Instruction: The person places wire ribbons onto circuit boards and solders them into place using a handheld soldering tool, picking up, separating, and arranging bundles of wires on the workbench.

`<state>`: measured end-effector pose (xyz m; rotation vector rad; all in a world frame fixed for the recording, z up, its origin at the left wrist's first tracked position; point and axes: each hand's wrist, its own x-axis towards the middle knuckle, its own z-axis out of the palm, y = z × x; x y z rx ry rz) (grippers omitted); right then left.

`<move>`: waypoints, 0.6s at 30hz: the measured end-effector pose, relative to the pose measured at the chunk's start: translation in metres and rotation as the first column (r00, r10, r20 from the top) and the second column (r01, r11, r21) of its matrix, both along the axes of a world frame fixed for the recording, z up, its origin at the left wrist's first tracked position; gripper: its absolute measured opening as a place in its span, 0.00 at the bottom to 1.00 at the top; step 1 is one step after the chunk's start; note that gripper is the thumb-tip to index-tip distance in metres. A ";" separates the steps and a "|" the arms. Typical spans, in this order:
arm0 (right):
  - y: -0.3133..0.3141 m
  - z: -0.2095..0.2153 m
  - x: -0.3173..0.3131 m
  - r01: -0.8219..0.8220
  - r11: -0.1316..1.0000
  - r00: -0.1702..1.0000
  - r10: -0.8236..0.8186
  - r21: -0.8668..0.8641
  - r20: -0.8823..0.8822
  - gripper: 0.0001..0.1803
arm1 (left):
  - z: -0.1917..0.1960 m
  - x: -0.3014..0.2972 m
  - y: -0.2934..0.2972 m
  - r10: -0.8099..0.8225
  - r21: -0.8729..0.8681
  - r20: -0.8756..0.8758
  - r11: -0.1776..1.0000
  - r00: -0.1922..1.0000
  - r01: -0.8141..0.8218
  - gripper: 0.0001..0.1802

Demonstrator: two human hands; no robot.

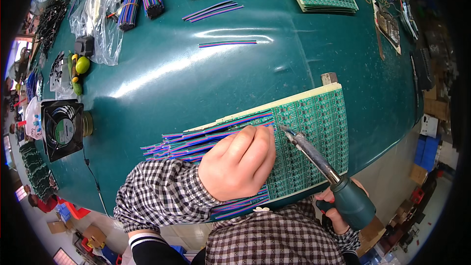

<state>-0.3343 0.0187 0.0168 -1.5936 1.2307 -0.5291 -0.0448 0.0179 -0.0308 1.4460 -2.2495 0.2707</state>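
L hand (239,163) fisted, pinning ribbon wires (196,142) to green pcb panel (314,132), R hand (338,211) gripping soldering iron (319,162), tip at wire ends; left rows wired, right rows look bare.

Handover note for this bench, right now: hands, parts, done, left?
Left hand: fist pressing coloured ribbon wires onto the green circuit board panel.
Right hand: grips the soldering iron; its tip is at the wire ends on the panel.
Panel lies at the table's near edge; wires fan out to its left.
Done: many wires laid along the panel; joints too small to judge.
Left: loose wires and bundles wait at the far side.
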 end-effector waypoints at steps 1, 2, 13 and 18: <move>0.000 0.001 0.002 0.018 1.000 1.000 -0.018 0.010 0.020 0.23 | 0.000 0.000 0.000 0.000 0.000 0.000 1.000 1.000 0.000 0.19; 0.000 0.002 0.005 0.019 1.000 1.000 -0.019 0.009 0.019 0.23 | 0.000 0.000 -0.001 0.000 0.000 0.000 1.000 1.000 0.000 0.19; 0.002 0.001 -0.001 -0.006 1.000 1.000 0.006 0.020 -0.016 0.22 | -0.001 0.000 0.000 -0.001 0.001 -0.014 1.000 1.000 0.001 0.18; 0.003 0.002 -0.002 -0.014 1.000 0.999 0.015 0.018 -0.051 0.22 | 0.001 0.000 0.000 0.005 0.002 -0.008 1.000 1.000 -0.005 0.18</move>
